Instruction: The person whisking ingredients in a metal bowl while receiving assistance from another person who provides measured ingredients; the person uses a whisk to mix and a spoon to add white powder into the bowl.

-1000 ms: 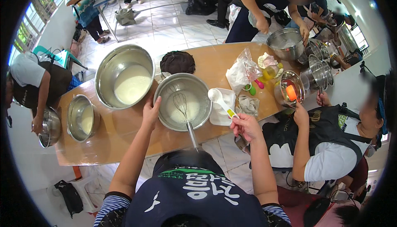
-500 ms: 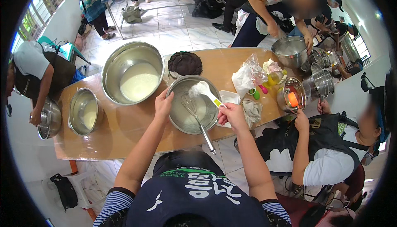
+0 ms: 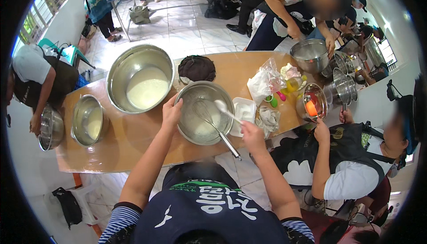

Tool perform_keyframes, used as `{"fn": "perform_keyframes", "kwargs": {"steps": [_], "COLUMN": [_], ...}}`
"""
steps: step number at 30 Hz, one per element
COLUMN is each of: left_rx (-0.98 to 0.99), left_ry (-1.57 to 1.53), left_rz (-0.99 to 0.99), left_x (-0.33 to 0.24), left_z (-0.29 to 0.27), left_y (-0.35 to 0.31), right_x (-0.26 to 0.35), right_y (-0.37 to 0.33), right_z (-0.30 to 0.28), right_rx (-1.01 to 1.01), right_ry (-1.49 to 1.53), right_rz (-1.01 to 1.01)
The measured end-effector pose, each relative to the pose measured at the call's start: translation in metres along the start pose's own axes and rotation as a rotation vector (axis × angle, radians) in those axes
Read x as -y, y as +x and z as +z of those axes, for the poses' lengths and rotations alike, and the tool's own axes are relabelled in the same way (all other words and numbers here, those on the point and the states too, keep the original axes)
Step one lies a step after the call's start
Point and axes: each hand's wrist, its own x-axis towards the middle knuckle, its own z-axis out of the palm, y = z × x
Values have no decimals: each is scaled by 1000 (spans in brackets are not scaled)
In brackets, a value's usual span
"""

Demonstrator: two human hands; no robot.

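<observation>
My left hand (image 3: 171,113) grips the left rim of a steel mixing bowl (image 3: 187,128) at the table's near side. A thin layer of whitish liquid lies inside it, and a wire whisk (image 3: 224,142) leans there with its handle over the near rim. In my right hand (image 3: 253,138) is the handle of a white measuring spoon (image 3: 221,106). Its scoop is tilted over the bowl's right half; whether powder is left in it I cannot tell. Just right of the bowl sits a white tray (image 3: 250,106) with white powder.
At left stand a large steel bowl (image 3: 114,73) and a smaller steel bowl (image 3: 80,126), both holding pale batter. A dark cloth (image 3: 196,68) lies behind my bowl. Rightward are a plastic bag (image 3: 259,84), an oil bottle (image 3: 293,84) and a crumpled cloth (image 3: 268,118). Co-workers handle bowls around the table.
My right hand has moved slightly right and turned the spoon; its heaped white powder no longer shows. The whisk handle has swung a little to the right. My left hand stays on the rim.
</observation>
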Motion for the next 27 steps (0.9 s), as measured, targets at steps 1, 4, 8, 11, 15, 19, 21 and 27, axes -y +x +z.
{"fn": "perform_keyframes", "kwargs": {"steps": [1, 4, 8, 11, 15, 19, 21, 27], "left_rx": [3, 5, 26, 25, 16, 5, -3, 10], "left_ry": [-18, -50, -14, 44, 115, 236, 281, 505], "left_rz": [-5, -16, -5, 36, 78, 96, 109, 57], "left_x": [-1, -5, -10, -8, -12, -15, -14, -51], "left_z": [-2, -8, -4, -5, -1, 11, 15, 20], "left_y": [-1, 0, 0, 3, 0, 3, 6, -1], "right_x": [-4, -35, -80, -67, -2, 47, 37, 41], "right_y": [-2, -17, -33, -33, -20, -23, -21, 7], "right_z": [-9, -22, -1, -3, -16, 13, 24, -4], "right_rx": [-3, -34, -46, 25, 130, 268, 362, 403], "right_ry": [190, 477, 554, 78, -140, -154, -310, -499], "right_rz": [241, 589, 746, 688, 398, 30, 25, -26]}}
